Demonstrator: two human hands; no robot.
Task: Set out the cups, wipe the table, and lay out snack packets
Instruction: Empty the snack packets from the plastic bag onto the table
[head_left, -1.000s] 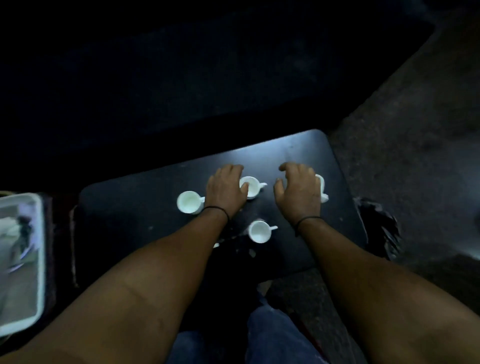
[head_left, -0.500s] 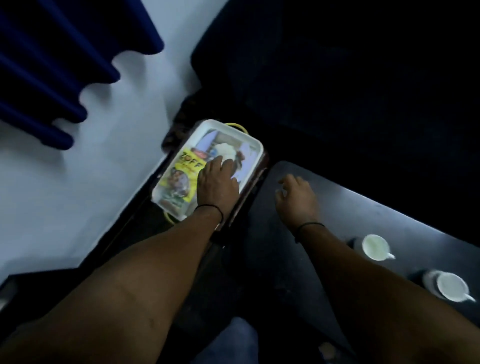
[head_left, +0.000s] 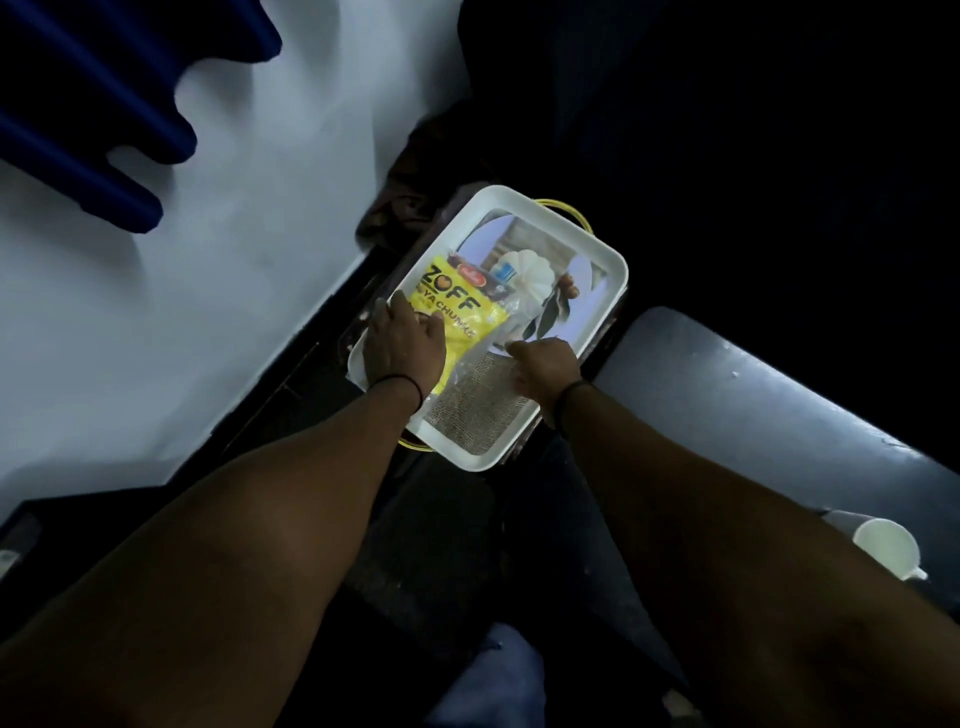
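Note:
A white tray sits left of the dark table. In it lies a yellow ZOFF snack packet, with a red-labelled packet and a clear packet partly under and beside it. My left hand is over the tray's left rim, thumb and fingers closed on the yellow packet's near-left part. My right hand reaches in from the right. Its fingertips touch the clear packet's edge, and whether they grip it is hidden. One white cup stands on the table at the lower right.
The tray rests on a dark stand with a yellow wire handle showing behind it. A white wall and a blue curtain fill the left. My blue-trousered knee is at the bottom.
My view swung left from the cups on the table to the tray. Both hands left the cups: the left took hold of the yellow packet, and the right moved from the table into the tray.

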